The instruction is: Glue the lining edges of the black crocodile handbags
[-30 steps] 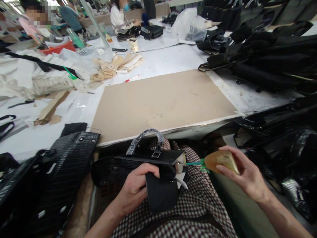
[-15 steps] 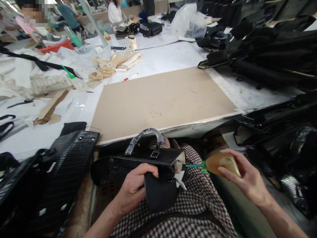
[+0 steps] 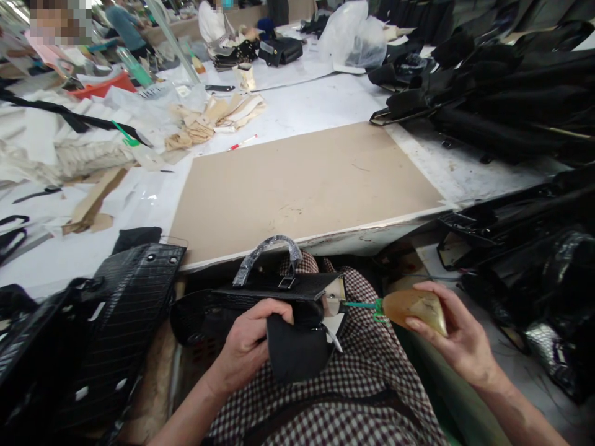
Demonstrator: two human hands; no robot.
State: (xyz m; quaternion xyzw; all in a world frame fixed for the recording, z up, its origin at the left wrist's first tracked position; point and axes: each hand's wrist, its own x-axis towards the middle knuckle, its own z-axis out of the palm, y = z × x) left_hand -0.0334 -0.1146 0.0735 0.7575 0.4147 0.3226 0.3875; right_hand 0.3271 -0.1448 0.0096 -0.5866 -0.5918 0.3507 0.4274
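Observation:
A black handbag [image 3: 274, 291] with a plastic-wrapped handle lies across my lap, its open side facing right. My left hand [image 3: 251, 334] is closed on the bag, gripping a dark lining flap [image 3: 297, 353] that hangs down in front. In my right hand [image 3: 460, 334] is a glue bottle [image 3: 413, 310], amber and soft-looking, with a long green nozzle [image 3: 360, 305]. The nozzle points left, its tip at the pale inner edge of the bag's side; whether it touches cannot be told. A white tab [image 3: 333, 337] sticks out below that edge.
A brown board [image 3: 302, 179] lies on the white table ahead. Black crocodile-pattern bag pieces [image 3: 125, 322] are at left, and black bags [image 3: 502, 99] are piled at right. A second glue bottle [image 3: 146, 155], tan strips [image 3: 218, 118] and a red-white pen [image 3: 242, 142] lie on the table.
The bag and both hands have shifted slightly left and up in view. My right hand keeps the bottle's nozzle at the bag's side edge, and both grips are unchanged.

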